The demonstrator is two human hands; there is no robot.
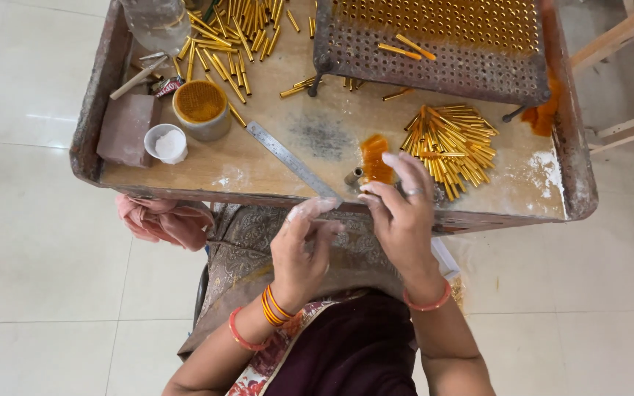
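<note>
Worn tray table (258, 172), both hands (354, 227) w/ powdery fingertips, gold tubes (453, 147) nearby

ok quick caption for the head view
Both hands, left hand and right hand, meet at the tray's front edge beside gold tubes and a steel ruler.

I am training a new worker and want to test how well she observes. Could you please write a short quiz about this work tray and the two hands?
1. True or false: the metal ruler lies flat on the tray.
2. Which lies nearest the right hand? A) pile of golden tubes B) white powder cup C) brown block
3. What stands on legs at the far side of the tray?

Key
1. True; its near end reaches the left hand.
2. A.
3. A perforated metal rack, with many golden tubes standing in its holes.
</note>
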